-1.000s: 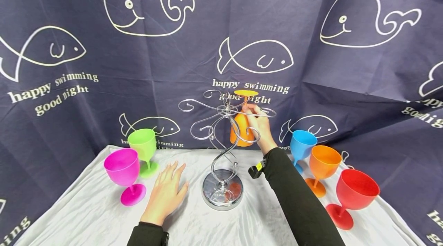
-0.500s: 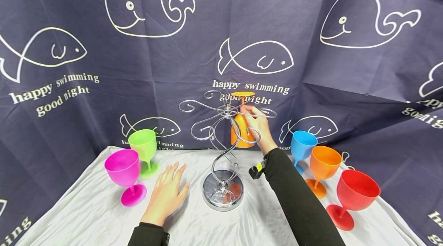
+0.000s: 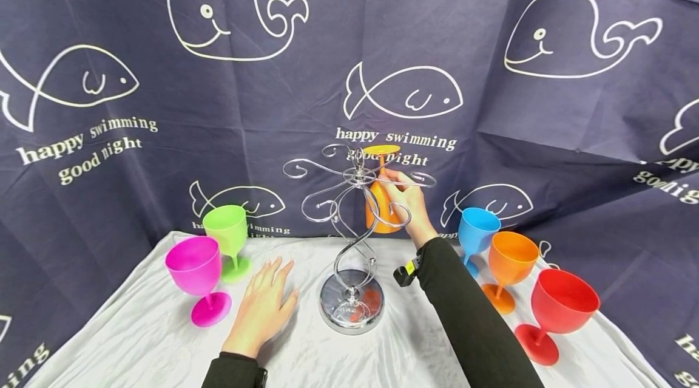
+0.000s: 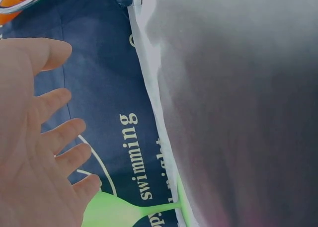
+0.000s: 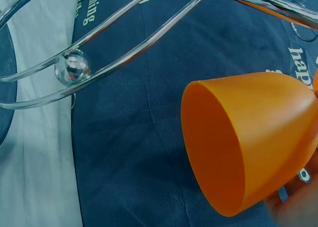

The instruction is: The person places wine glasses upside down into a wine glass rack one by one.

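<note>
My right hand (image 3: 411, 204) holds an orange plastic goblet (image 3: 385, 217) upside down by its stem, foot uppermost, behind the right arms of a chrome wire goblet rack (image 3: 352, 321). The stem is close to the rack's upper ring. In the right wrist view the goblet's open mouth (image 5: 213, 147) faces the camera, and the fingers (image 5: 298, 199) are mostly cut off at the edge. My left hand (image 3: 262, 309), fingers spread, is low over the white cloth, left of the rack's round base and holding nothing.
A magenta goblet (image 3: 193, 266) and a green goblet (image 3: 225, 227) stand upright on the left. To the right are upright blue (image 3: 478, 229), orange (image 3: 513, 257) and red (image 3: 563, 301) goblets. A dark printed curtain (image 3: 306, 102) hangs directly behind the table.
The orange goblet in my right hand has shifted slightly left, toward the rack's centre, and its foot has straightened a little. My left hand stays in place.
</note>
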{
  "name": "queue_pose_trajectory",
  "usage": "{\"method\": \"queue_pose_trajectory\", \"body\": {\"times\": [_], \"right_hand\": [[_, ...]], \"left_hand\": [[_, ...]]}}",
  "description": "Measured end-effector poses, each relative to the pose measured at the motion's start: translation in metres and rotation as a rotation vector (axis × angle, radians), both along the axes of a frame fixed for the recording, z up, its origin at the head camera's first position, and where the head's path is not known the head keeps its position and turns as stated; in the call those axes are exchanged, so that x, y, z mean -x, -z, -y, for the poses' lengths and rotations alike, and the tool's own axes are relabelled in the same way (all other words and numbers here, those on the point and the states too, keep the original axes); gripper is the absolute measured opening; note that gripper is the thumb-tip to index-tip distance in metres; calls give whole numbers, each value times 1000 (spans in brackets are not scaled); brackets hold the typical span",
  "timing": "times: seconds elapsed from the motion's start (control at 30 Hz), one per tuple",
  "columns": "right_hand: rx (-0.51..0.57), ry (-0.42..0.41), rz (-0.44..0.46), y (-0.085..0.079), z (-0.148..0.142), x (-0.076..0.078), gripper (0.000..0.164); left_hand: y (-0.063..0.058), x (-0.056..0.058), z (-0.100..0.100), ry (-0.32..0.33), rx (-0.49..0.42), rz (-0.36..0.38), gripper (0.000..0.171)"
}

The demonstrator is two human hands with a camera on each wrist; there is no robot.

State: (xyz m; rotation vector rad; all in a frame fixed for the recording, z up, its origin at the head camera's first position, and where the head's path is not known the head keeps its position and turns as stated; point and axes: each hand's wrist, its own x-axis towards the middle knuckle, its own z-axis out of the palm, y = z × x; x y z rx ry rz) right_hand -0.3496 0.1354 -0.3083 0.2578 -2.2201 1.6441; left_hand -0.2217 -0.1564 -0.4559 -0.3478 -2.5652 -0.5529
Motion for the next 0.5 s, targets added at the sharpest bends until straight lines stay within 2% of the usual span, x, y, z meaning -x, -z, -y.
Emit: {"method": "queue_pose_trajectory", "body": {"times": [0.3,0.5], "right_hand": [[-17,2,-18,8,-7,-9,46],[-46,5,-86,20,-15,-14,51]], "left_hand": [[0,1,-1,0,-3,4,56],[3,2,0,-2,-3,8,57]]}}
